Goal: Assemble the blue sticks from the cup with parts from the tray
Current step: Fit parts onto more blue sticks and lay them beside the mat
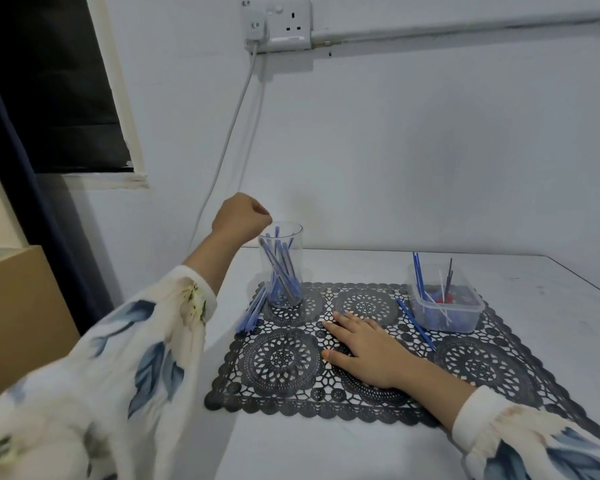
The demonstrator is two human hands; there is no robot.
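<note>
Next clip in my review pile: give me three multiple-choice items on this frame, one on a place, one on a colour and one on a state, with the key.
1. Where does the cup stand?
A) on the far left corner of the mat
B) on a window sill
C) on a shelf

2. What colour is the mat?
A) red
B) black
C) yellow

3. How is the right hand?
A) clenched in a fist
B) raised above the cup
C) flat on the mat

Key: 1 A, its base sits on the lace pattern. 2 B, the lace is dark throughout. 3 C, its straight fingers lie on the mat.

cup (pixel 280 268) left on mat (pixel 492 367), tray (pixel 445 304) right, stick (pixel 415 323) btwn
</note>
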